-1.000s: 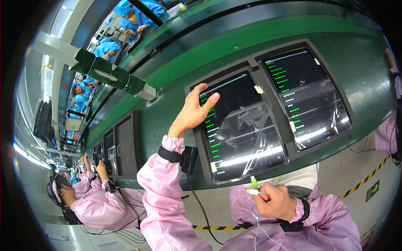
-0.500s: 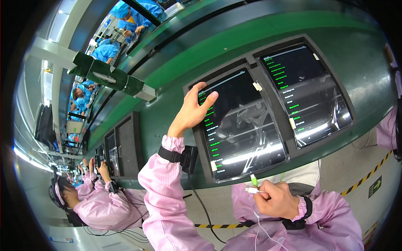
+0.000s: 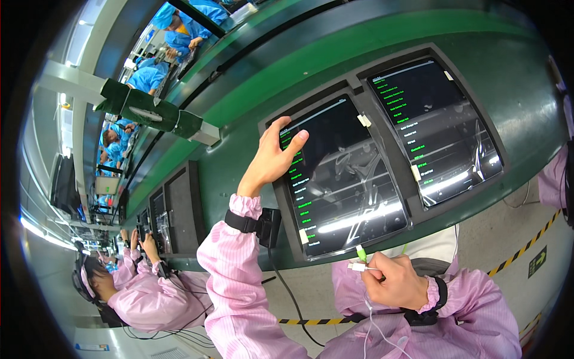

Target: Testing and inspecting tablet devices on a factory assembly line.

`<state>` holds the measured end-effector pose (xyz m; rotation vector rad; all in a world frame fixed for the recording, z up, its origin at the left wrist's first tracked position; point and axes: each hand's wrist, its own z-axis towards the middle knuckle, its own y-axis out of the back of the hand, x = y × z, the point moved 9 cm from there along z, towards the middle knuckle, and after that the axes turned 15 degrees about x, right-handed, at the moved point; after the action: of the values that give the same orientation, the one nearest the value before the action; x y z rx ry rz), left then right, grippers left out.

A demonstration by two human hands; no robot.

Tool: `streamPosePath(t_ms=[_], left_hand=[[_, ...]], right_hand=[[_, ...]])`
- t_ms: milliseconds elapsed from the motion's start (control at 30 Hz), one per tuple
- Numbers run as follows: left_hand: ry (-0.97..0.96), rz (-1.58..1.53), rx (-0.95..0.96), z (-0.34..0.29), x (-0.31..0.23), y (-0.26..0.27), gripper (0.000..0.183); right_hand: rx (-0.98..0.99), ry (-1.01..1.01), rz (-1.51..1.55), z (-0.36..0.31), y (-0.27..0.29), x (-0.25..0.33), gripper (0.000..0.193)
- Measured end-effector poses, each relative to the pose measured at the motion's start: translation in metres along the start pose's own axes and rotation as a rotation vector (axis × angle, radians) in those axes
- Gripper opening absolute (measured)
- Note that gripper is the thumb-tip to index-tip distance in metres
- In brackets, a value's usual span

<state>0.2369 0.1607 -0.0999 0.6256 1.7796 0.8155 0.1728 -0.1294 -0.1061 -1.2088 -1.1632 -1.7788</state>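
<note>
Nearest, the right hand (image 3: 399, 282) is closed around a white cable plug (image 3: 357, 267) with a green tip, held just below the near edge of the left tablet (image 3: 341, 173). If the plug comes in tilted, it could likely miss the port or scrape the tablet's edge. Farther up, the left hand (image 3: 272, 158) is open, arm stretched forward, fingertips touching the tablet's left side by its green text lines; a stray press there might trigger something unintended. Right of that tablet lies a second tablet (image 3: 436, 128), and well left sits a co-worker (image 3: 140, 293) in pink.
</note>
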Motion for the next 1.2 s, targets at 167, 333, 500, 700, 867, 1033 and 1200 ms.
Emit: streamPosePath(t_ms=[167,333,500,700,867,1033,1200], left_hand=[[-0.011,-0.006,-0.008,0.0,0.0,0.0,0.081],[-0.011,-0.009,-0.01,-0.001,-0.004,0.001,0.08],[-0.008,-0.018,0.016,-0.001,-0.007,0.0,0.069],[-0.067,-0.022,-0.006,0.0,-0.008,0.0,0.08],[-0.077,-0.036,-0.002,-0.001,-0.007,0.0,0.085],[-0.035,0.072,0.123,-0.004,-0.009,-0.004,0.089],[-0.014,0.119,0.305,-0.007,-0.009,-0.009,0.11]], right_hand=[[-0.002,0.02,-0.042,0.0,-0.003,0.0,0.02],[-0.128,0.043,-0.037,-0.003,-0.001,0.0,0.025],[-0.121,-0.015,0.062,0.0,-0.008,-0.009,0.023],[-0.077,-0.088,0.18,0.0,-0.016,-0.021,0.024],[-0.132,-0.059,0.216,-0.001,-0.013,-0.026,0.02],[-0.072,-0.099,0.197,0.002,-0.011,-0.025,0.022],[-0.138,0.001,-0.043,-0.007,0.029,-0.004,0.015]])
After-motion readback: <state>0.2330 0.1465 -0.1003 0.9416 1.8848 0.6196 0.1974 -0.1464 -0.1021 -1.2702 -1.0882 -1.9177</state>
